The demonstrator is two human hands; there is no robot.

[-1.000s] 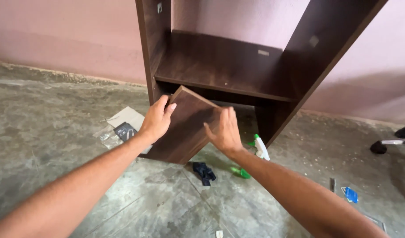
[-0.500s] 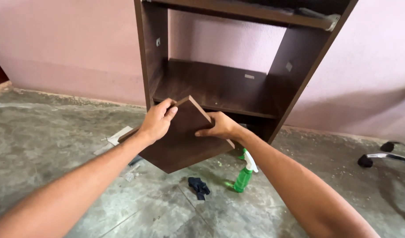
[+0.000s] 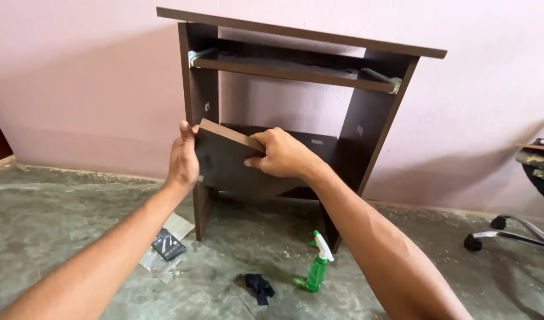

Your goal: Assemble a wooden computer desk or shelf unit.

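I hold a dark brown wooden panel (image 3: 227, 169) in front of a dark brown desk frame (image 3: 372, 124) that stands against a pink wall. My left hand (image 3: 183, 157) grips the panel's left edge. My right hand (image 3: 281, 155) clasps its upper right edge. The panel is tilted, with its light raw edge facing up, level with the desk's lower shelf. Under the desk top (image 3: 301, 31) a sliding tray (image 3: 289, 70) sits on metal rails.
On the concrete floor lie a green spray bottle (image 3: 317, 272), a dark cloth (image 3: 260, 287), and a small black packet on papers (image 3: 167, 245). The base of a wheeled chair (image 3: 509, 234) stands at the right.
Both hands have lifted the panel from near the floor up to the height of the desk's lower shelf. The view has tilted upward, so the desk top now shows.
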